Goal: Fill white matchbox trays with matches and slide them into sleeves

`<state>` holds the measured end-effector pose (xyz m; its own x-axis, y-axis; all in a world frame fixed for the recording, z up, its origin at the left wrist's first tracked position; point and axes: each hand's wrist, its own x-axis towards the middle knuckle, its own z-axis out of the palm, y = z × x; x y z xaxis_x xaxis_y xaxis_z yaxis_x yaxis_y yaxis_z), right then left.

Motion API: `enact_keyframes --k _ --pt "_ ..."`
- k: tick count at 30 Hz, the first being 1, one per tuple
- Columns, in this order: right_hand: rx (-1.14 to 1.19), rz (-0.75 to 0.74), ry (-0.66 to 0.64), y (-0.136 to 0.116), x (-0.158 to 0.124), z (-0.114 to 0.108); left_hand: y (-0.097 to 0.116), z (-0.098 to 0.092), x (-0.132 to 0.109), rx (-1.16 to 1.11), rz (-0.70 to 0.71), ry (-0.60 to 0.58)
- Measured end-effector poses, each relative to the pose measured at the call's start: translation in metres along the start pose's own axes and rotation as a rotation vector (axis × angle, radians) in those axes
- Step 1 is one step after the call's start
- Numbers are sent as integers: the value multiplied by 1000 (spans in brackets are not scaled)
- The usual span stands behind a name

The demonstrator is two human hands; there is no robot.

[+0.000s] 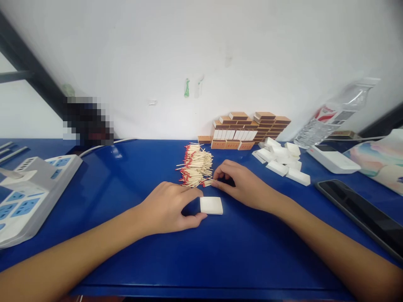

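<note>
Tbl (176, 260): L fingers (195, 219) span box (211, 205), R fingers (223, 185) pinch matches (207, 183).

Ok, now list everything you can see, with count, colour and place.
Matches: many, red-tipped, centre
Small box: one, white, at left fingertips
Matchboxes: many, brown and white, stacked by wall
Loose boxes: many, white, heaped right of matches
Bottle: one, clear, back right
Device: one, white, right
Phone: one, black, right
Packet: one, pastel, far right
Power strip: one, white and blue, left
Rods: several, grey, far left
Frame: black, back left
Table: one, blue, below
Wall: white, behind
Left hand: one, bare, at small box
Right hand: one, bare, at matches
</note>
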<state>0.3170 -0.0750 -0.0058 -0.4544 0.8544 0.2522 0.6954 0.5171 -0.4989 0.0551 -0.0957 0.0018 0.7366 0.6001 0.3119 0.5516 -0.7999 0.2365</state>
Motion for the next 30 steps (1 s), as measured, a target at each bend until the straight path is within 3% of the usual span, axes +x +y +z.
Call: enact_keyframes --k 10,17,30 --pt "36 39 -150 2 -3 -14 -1 -3 2 12 -78 -4" --pt "-15 34 -124 9 -7 -18 1 -3 4 -9 -98 -25" --pt "-42 62 -162 -5 -7 -14 2 -6 6 -13 -111 -48"
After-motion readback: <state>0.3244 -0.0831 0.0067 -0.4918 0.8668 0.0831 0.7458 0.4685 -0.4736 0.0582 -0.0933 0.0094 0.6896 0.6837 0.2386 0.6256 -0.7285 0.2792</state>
